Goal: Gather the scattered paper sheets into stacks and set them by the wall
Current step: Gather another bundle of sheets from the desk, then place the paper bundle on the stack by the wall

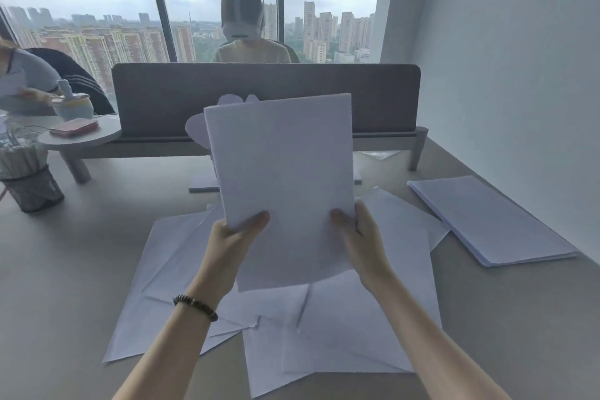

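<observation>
desk [81,269]: loose sheets [357,318] overlap, lower ones part-hidden
left hand [233,237]: clamped on held stack [282,172]
right hand [363,234]: same, fingertips hidden behind

A squared-up bundle of white sheets [282,178] stands nearly upright at frame centre, raised above the counter. Loose white sheets [357,328] overlap in disorder at lower centre. A neat stack [493,221] lies flat at right, beside the wall.

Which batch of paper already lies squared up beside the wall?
The neat stack at right along the wall. The held stack is upright in both hands, and the loose sheets lie scattered.
</observation>
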A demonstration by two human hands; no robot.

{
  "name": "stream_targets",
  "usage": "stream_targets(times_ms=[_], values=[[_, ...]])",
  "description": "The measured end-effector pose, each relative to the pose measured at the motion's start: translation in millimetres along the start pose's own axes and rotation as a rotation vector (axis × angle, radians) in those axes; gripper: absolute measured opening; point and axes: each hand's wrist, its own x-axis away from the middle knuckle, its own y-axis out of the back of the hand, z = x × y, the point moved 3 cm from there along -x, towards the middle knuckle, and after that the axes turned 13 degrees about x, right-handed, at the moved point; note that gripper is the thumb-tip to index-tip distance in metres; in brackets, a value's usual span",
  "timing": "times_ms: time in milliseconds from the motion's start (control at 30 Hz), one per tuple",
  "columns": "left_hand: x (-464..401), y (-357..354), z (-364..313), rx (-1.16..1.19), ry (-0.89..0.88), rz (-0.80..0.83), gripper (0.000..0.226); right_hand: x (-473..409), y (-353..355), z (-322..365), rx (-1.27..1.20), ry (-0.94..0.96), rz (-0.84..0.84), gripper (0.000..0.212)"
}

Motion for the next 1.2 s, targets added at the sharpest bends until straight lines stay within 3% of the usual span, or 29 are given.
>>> stream_targets(times_ms=[133,233,333,533,667,867,1100,1200], values=[[-5.0,-57.5,10.8,0.055,0.046,-0.001,0.013,-15.3,51.9,-4.6,0.042,-0.016,-0.181,0.013],[-3.8,-109.1,27.8,0.121,0.101,0.029,0.015,-25.1,98.1,-16.3,0.065,-0.066,-0.315,0.028],[-7.2,-157.1,50.9,0.131,0.134,0.041,0.011,-36.5,147.2,-36.5,0.151,-0.113,-0.427,0.027],[-23.3,-251.6,103.3,-0.059,0.226,0.13,0.004,-65.1,245.8,-83.0,0.428,-0.201,-0.55,0.018],[-36.8,-311.0,137.8,-0.29,0.313,0.269,0.018,-92.7,301.1,-104.3,0.682,-0.178,-0.548,0.017],[-50.9,-359.0,191.4,-0.348,0.348,0.341,0.007,-138.4,344.2,-157.6,0.954,-0.217,-0.505,0.034],[-59.3,-359.8,218.7,-0.309,0.372,0.291,0.012,-141.4,333.7,-172.2,1.347,-0.23,-0.48,0.036],[-61.7,-352.7,208.8,-0.354,0.371,0.292,0.01,-134.3,310.9,-161.3,1.379,-0.204,-0.491,0.027]])
